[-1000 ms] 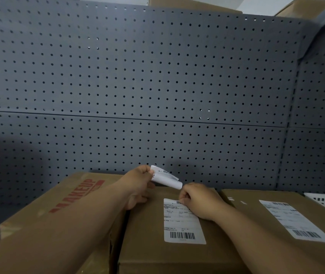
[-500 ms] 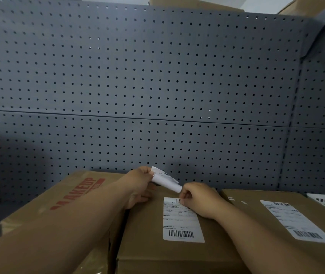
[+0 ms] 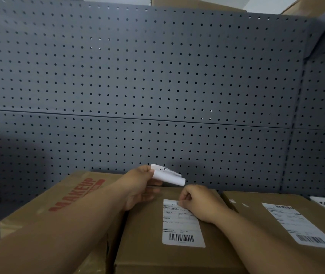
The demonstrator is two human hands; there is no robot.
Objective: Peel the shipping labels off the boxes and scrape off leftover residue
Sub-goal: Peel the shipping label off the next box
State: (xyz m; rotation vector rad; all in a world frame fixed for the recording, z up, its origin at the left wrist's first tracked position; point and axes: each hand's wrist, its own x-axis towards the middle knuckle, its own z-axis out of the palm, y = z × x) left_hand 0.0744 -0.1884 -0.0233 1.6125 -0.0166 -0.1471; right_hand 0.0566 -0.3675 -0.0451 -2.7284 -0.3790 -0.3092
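While the left hand (image 3: 137, 186) still pinched a curled peeled label (image 3: 167, 176) above the middle box (image 3: 147, 244), as before, the right hand (image 3: 199, 202) pinched, fingers curled, the far corner of that box's stuck label (image 3: 181, 228); left box (image 3: 62, 200) and right box (image 3: 256, 214) crowded it, pegboard (image 3: 157, 86) close behind, open air above

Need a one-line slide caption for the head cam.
Left hand holds a peeled, curled label while right hand picks at the top edge of the middle box's label.
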